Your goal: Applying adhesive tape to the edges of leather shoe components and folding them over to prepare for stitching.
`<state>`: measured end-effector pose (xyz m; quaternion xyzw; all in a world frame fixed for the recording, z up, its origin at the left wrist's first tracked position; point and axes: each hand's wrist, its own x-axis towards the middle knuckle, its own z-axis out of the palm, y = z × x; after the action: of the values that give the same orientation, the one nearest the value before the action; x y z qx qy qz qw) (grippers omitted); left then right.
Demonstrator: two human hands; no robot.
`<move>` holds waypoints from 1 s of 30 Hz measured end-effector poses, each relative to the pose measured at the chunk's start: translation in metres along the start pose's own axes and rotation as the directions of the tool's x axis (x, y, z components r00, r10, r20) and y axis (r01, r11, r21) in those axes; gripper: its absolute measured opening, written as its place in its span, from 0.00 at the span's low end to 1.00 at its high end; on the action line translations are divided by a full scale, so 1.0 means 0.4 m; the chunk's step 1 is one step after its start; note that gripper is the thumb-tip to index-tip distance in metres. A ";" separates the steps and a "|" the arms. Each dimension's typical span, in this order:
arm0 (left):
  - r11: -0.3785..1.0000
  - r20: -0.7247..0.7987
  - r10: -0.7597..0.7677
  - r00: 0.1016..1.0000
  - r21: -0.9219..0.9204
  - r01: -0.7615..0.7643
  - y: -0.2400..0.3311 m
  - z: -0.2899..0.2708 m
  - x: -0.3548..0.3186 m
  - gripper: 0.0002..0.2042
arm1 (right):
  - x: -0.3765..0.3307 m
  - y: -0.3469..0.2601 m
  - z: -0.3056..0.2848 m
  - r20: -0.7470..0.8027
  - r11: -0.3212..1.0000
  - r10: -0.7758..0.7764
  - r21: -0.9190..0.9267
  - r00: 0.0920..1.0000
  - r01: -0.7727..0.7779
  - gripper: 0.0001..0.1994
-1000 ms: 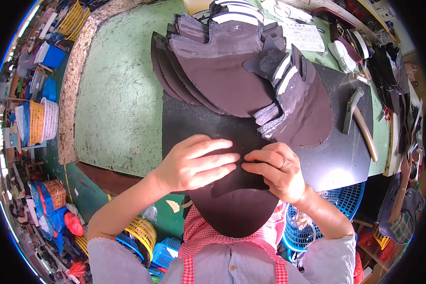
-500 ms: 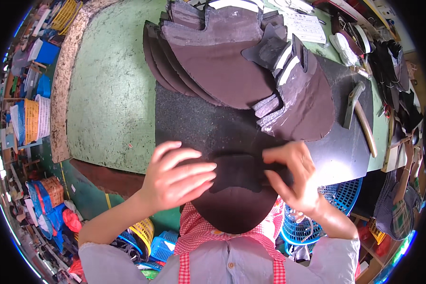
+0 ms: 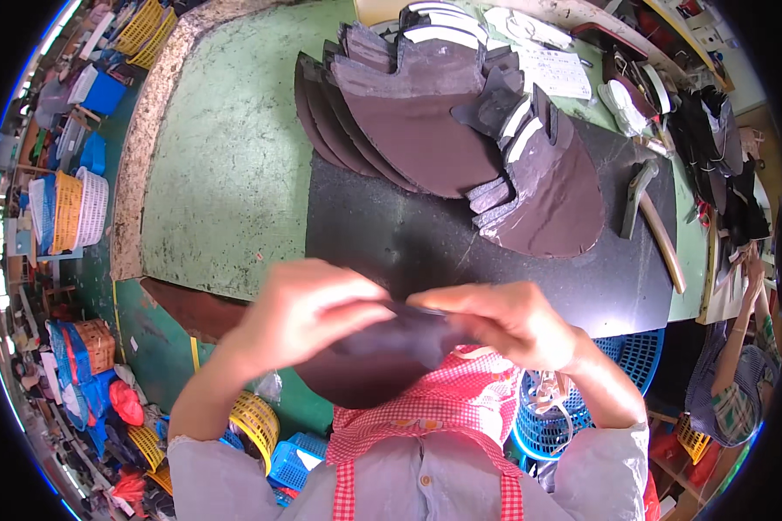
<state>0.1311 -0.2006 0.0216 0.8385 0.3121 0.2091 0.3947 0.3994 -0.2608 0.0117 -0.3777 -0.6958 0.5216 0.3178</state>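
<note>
My left hand (image 3: pixel 297 314), blurred by motion, pinches the upper edge of a dark brown shoe upper piece (image 3: pixel 356 369). My right hand (image 3: pixel 514 323) grips the same edge farther right, thumb below and fingers on top. The piece hangs tilted over my lap at the bench's front edge, its rounded end toward my left. Beyond my hands, a fanned stack of similar brown upper pieces (image 3: pixel 421 143) with white strips lies on a black mat (image 3: pixel 369 230). To its right rests a smaller group of brown pieces (image 3: pixel 558 200).
A hammer (image 3: pixel 645 204) lies on the mat's right side. Behind it are a paper sheet (image 3: pixel 558 74) and a white bundle (image 3: pixel 621 106). Blue baskets (image 3: pixel 639 360) stand below the bench at right. At far right, another person's arm (image 3: pixel 738 317) shows.
My hands have come closer together and closed on the upper piece's edge. The piece has tilted, its rounded end swinging left. Slight head movement has shifted the view.
</note>
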 end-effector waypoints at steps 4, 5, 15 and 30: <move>0.906 -0.445 -0.297 0.845 0.148 0.397 -0.181 -0.221 -0.064 0.07 | 0.023 0.007 -0.114 -0.406 0.935 -0.042 -0.337 0.913 -0.107 0.19; 0.883 -0.458 -0.055 0.887 0.392 0.257 -0.244 -0.266 -0.074 0.10 | 0.043 0.006 -0.149 -0.437 0.869 -0.120 -0.480 0.891 -0.118 0.21; 0.805 -0.423 0.029 0.906 0.548 0.230 -0.321 -0.071 -0.086 0.19 | 0.060 0.085 -0.258 -0.373 0.590 -0.258 -0.791 0.892 -0.160 0.20; 0.911 -0.194 0.412 0.890 0.106 -0.399 0.052 0.160 0.032 0.18 | -0.048 -0.021 -0.029 0.088 0.645 0.520 0.612 0.850 -0.458 0.32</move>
<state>0.1861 -0.2363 0.0010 0.8700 0.1770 0.3651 0.2802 0.4173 -0.2731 0.0219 -0.4521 -0.3443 0.7653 0.3023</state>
